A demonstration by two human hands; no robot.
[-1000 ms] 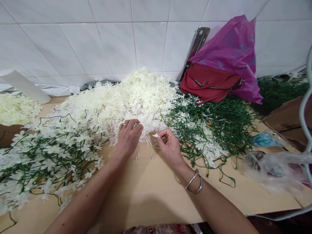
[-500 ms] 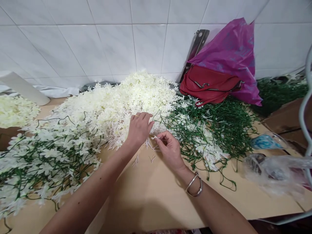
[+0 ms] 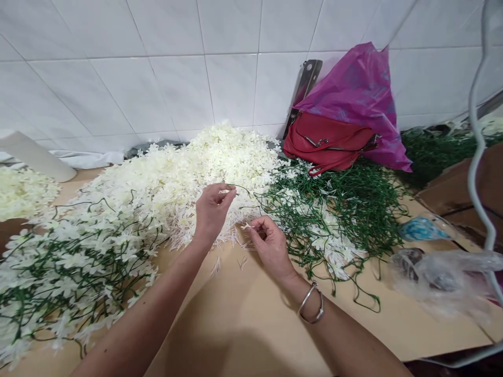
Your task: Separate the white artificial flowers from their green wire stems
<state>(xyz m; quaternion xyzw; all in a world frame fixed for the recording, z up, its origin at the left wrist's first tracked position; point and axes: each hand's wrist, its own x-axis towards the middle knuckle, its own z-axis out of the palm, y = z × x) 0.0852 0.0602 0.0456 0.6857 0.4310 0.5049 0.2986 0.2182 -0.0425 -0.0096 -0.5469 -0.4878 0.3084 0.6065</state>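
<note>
Between the thumb and fingers of my left hand (image 3: 212, 209) is the end of a thin green plastic stem (image 3: 248, 191), which runs right toward a tangle of green stems (image 3: 353, 209). My right hand (image 3: 271, 243), a little lower and to the right, pinches a small white flower piece (image 3: 247, 226) at its fingertips. Behind both hands rises a large heap of cream-white artificial petals (image 3: 223, 157), with thin white stamens (image 3: 184, 230) along its front edge. A few loose stamens (image 3: 216, 266) lie on the table in front. The two hands are apart.
Finished-looking white flowers on green stems (image 3: 78, 262) spread at the left. A white roll (image 3: 39, 157) leans behind them. A red handbag (image 3: 330, 139) and a purple plastic bag (image 3: 353, 84) rest against the tiled wall. Clear plastic wrapping (image 3: 444, 277) and a white cable (image 3: 477, 173) are at the right.
My left hand has moved right to the tangle and taken hold of a green stem. My right hand stays near its place, still pinching the white flower piece. The view has shifted slightly.
</note>
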